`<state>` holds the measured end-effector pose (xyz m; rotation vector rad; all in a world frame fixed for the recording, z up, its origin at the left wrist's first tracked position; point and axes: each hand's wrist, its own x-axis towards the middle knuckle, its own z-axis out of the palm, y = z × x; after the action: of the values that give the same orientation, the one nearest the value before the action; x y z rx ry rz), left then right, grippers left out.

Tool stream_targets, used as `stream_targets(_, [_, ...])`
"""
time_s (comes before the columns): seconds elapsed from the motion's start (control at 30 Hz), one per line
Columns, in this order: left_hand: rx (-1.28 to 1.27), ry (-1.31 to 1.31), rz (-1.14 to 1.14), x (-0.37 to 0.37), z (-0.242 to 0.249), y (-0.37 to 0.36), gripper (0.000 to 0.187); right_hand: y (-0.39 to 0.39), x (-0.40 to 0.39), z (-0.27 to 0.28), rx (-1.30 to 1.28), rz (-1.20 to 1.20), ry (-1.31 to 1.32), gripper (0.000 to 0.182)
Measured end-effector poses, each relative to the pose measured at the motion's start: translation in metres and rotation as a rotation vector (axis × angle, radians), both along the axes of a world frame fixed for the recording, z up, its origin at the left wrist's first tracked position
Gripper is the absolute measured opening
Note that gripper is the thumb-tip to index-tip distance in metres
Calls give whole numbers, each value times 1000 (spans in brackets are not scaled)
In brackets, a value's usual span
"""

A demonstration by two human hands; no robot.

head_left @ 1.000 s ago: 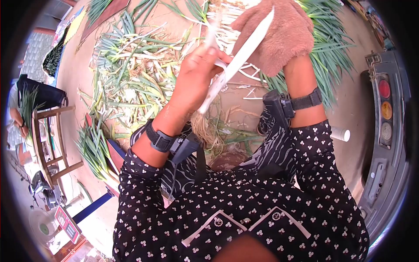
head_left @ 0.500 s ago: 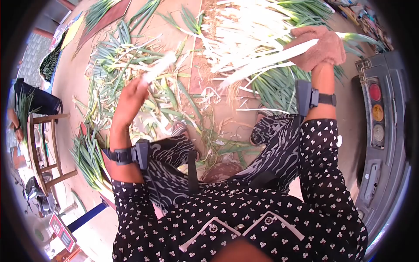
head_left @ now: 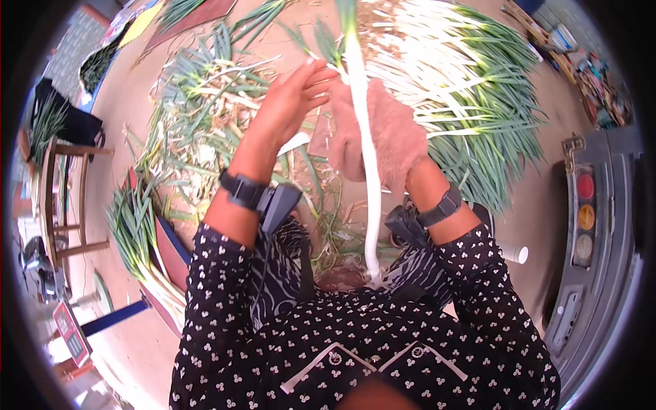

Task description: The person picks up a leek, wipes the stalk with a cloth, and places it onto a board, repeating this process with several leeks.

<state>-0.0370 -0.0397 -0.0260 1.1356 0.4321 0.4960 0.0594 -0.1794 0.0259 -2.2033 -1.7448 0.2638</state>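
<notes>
A long green onion (head_left: 367, 150) stands lengthwise in front of me, its white root end down by my lap and its green leaves running off the top edge. My right hand (head_left: 383, 133), covered by a brown cloth mitt, is closed around the white stem. From the left, my left hand (head_left: 294, 99) reaches in with fingers stretched out, fingertips right at the mitt and stem. A pale pointed piece (head_left: 295, 142) shows just under my left palm. Between my feet lie stringy trimmings (head_left: 335, 236).
Many green onions (head_left: 465, 89) are laid out at the right. Peeled leaves and scraps (head_left: 198, 116) cover the floor at the left, with a bundle of green onions (head_left: 137, 232) nearer me. A vehicle's rear (head_left: 594, 232) borders the right side; a wooden stool (head_left: 75, 198) stands far left.
My right hand has swung in from the right to the middle, turning the green onion from sideways to lengthwise. My left hand has moved right, toward it, and its fingers have straightened.
</notes>
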Motion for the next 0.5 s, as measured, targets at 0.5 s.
stream_targets(0.5, [-490, -311, 64, -8, -11, 22, 17, -7, 2, -7, 313, 188, -401, 13])
